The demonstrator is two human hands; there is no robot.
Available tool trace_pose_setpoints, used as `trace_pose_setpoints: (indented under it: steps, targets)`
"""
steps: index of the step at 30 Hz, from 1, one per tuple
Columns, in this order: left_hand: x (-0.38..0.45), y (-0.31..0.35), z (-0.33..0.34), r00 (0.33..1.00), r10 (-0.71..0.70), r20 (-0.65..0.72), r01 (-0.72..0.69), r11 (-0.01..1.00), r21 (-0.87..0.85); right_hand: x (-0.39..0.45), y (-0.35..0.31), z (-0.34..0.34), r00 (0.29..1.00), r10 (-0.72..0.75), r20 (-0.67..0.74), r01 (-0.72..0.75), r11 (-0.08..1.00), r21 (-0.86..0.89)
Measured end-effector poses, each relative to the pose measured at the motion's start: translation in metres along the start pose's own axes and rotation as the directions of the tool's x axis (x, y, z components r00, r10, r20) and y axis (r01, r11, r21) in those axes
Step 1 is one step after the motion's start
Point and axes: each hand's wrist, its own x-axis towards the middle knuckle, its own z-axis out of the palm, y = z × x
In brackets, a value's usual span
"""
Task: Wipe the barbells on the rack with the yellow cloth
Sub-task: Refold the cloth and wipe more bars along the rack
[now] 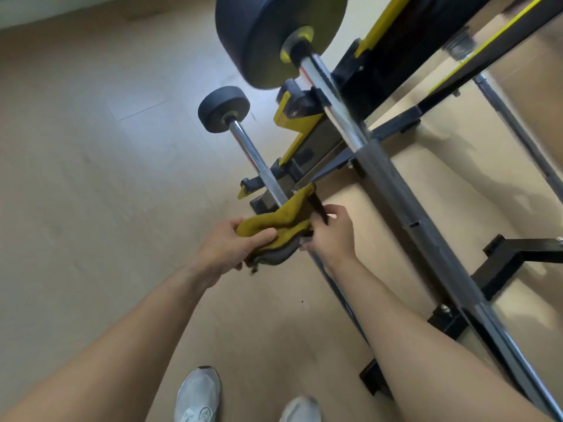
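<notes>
We see two bare arms reaching out to a low bar [268, 178] on the rack [307, 147]. The yellow cloth [283, 217] is draped over this bar, close to where the bar sits on the rack. The left hand [231, 248] has its fingers and thumb curled tight around the bunched cloth, which has a gray side underneath. The right hand [332, 236] is just beside it, on the other side of the cloth, and its fingers pinch the cloth's edge where it meets the bar. The low bar has a small round black weight [222, 109] on its far end. Above it, a thicker shiny bar [393, 178] lies across the rack with a big black weight [274, 38] on its end. The rack is black and yellow. Down below we see two white shoes [198, 394] on the pale wood floor [91, 178].
</notes>
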Motion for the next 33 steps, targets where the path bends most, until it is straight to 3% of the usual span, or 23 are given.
trace_pose_setpoints:
  steps: [2,5,8,10,12,14,16,19,20,21,23,25,26,29,33]
  targets:
    - [0.010,-0.022,-0.008,0.999,0.044,-0.024,-0.042,0.996,0.080,0.012,0.012,0.009,0.993,0.059,-0.107,-0.038,0.982,0.186]
    - [0.031,-0.041,-0.018,0.990,0.111,-0.083,-0.104,0.991,0.083,0.040,0.017,0.029,0.992,0.088,-0.089,-0.055,0.946,0.321]
    - [0.049,-0.034,-0.025,0.931,0.188,-0.312,-0.192,0.981,0.018,0.067,0.008,0.051,0.960,-0.208,-0.186,0.235,0.962,0.136]
    - [0.057,-0.025,-0.027,0.896,0.285,-0.341,-0.296,0.955,0.021,0.070,-0.001,0.066,0.887,-0.401,-0.229,0.412,0.911,0.000]
    - [0.063,-0.019,-0.027,0.884,0.362,-0.295,-0.375,0.927,0.014,0.065,-0.007,0.084,0.755,-0.625,-0.201,0.623,0.778,-0.079]
    - [0.072,-0.013,-0.021,0.881,0.382,-0.279,-0.416,0.906,-0.076,0.061,-0.014,0.101,0.575,-0.816,-0.068,0.807,0.578,-0.121]
    - [0.080,-0.005,-0.014,0.910,0.336,-0.242,-0.396,0.876,-0.275,0.063,-0.033,0.117,0.471,-0.880,0.060,0.875,0.458,-0.158]
    - [0.094,0.011,-0.004,0.962,0.243,-0.126,-0.272,0.808,-0.523,0.082,-0.064,0.138,0.502,-0.844,0.189,0.827,0.403,-0.393]
    - [0.099,0.015,0.001,0.972,0.206,-0.112,-0.233,0.804,-0.547,0.095,-0.063,0.144,0.498,-0.816,0.294,0.813,0.321,-0.485]
    - [0.101,0.015,0.006,0.979,0.163,-0.119,-0.202,0.812,-0.548,0.107,-0.057,0.148,0.478,-0.754,0.450,0.802,0.167,-0.573]
    - [0.103,0.006,0.016,0.987,0.079,-0.139,-0.140,0.849,-0.510,0.124,-0.035,0.149,0.518,-0.455,0.725,0.739,-0.188,-0.647]
    - [0.099,-0.006,0.022,0.992,-0.008,-0.126,-0.050,0.892,-0.449,0.127,-0.015,0.138,0.527,-0.262,0.808,0.719,-0.369,-0.589]
    - [0.096,-0.012,0.023,0.990,-0.049,-0.129,-0.011,0.904,-0.427,0.127,-0.008,0.132,0.491,-0.278,0.826,0.744,-0.359,-0.563]
    - [0.091,-0.028,0.022,0.977,-0.132,-0.170,0.047,0.901,-0.432,0.126,0.013,0.108,0.494,-0.467,0.733,0.827,-0.007,-0.562]
    - [0.078,-0.046,0.028,0.948,-0.262,-0.182,0.179,0.909,-0.377,0.116,0.057,0.078,0.507,-0.547,0.666,0.812,0.044,-0.583]
